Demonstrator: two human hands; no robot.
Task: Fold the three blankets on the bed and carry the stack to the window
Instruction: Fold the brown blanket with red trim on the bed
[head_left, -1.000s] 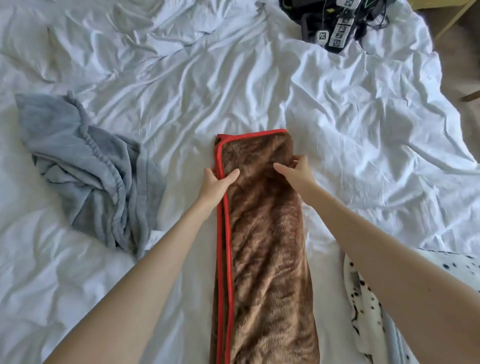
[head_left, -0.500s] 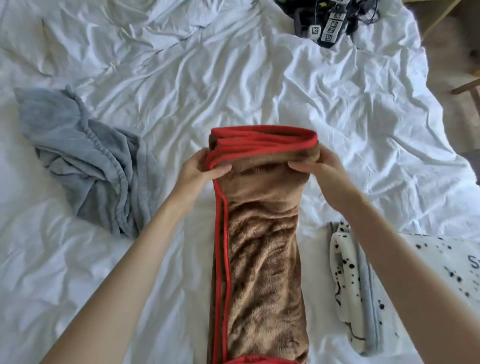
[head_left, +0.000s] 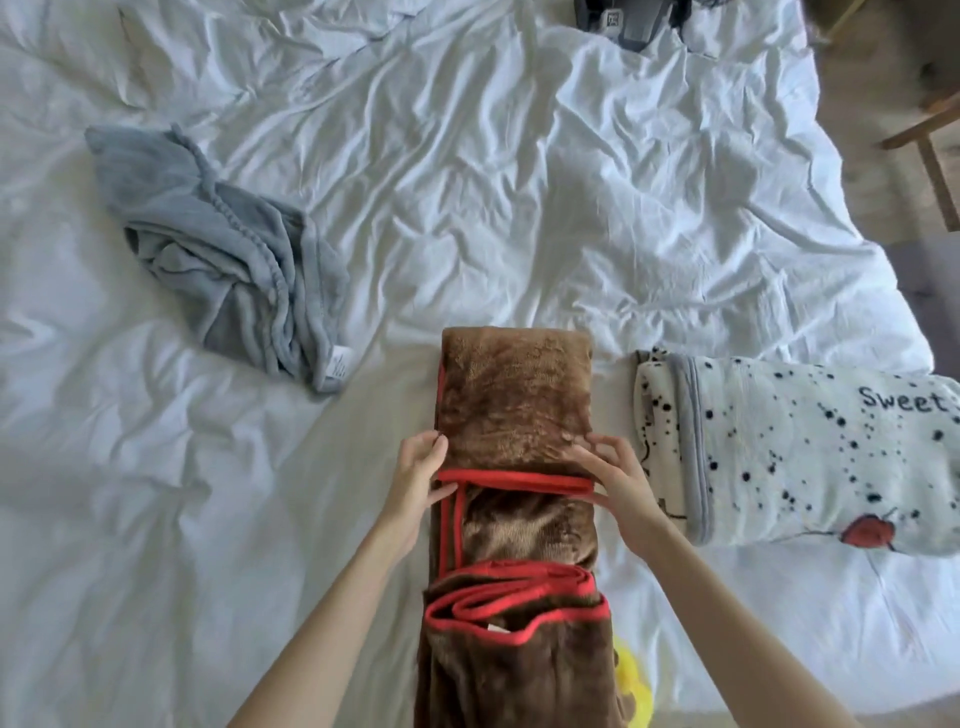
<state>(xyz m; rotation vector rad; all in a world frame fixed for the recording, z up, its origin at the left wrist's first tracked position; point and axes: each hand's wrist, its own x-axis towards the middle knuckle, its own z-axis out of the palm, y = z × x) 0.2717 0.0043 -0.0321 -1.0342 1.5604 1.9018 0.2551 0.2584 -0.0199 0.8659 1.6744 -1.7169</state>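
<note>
My left hand (head_left: 418, 475) and right hand (head_left: 615, 480) pinch the brown blanket (head_left: 514, 415) mid-bed; its near end runs off frame, hiding a yellow thing (head_left: 631, 686). Spotted blanket (head_left: 789, 452) cropped right; grey blanket (head_left: 228, 260) crumpled left.

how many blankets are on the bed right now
3. The grey blanket lies crumpled at the left; the brown blanket with red trim is in the middle under both hands; the white spotted blanket lies folded at the right. None seems hidden.
</note>
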